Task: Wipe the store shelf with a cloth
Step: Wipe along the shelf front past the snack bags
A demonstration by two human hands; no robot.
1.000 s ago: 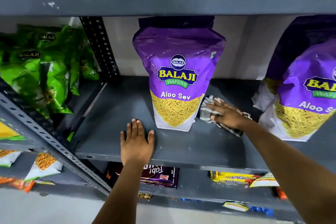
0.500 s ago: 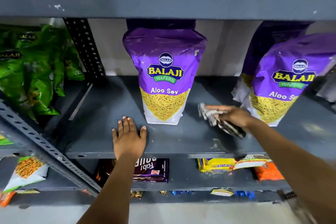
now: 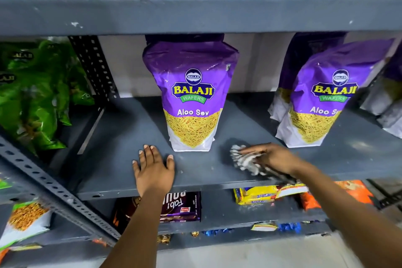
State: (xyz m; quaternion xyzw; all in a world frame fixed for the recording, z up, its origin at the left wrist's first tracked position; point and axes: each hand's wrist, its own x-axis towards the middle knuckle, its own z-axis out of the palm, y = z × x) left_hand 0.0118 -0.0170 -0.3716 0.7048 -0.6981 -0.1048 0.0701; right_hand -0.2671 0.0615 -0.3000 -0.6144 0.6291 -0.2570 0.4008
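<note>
Left hand (image 3: 153, 168) is laid flat, fingers spread, on the shelf (image 3: 117, 137) front edge. Right hand (image 3: 274, 159) is clamped on a blurred cloth (image 3: 245, 162), pressed to the shelf near its front. Just behind, between the hands, a purple bag (image 3: 191, 93) is stood upright. A second bag (image 3: 319, 98) is seen farther right.

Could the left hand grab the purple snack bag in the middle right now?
Probably yes. The left hand lies flat and empty on the grey metal shelf, just left of the middle purple Aloo Sev bag. Nothing stands between them, and the right hand is busy with the striped cloth.
</note>
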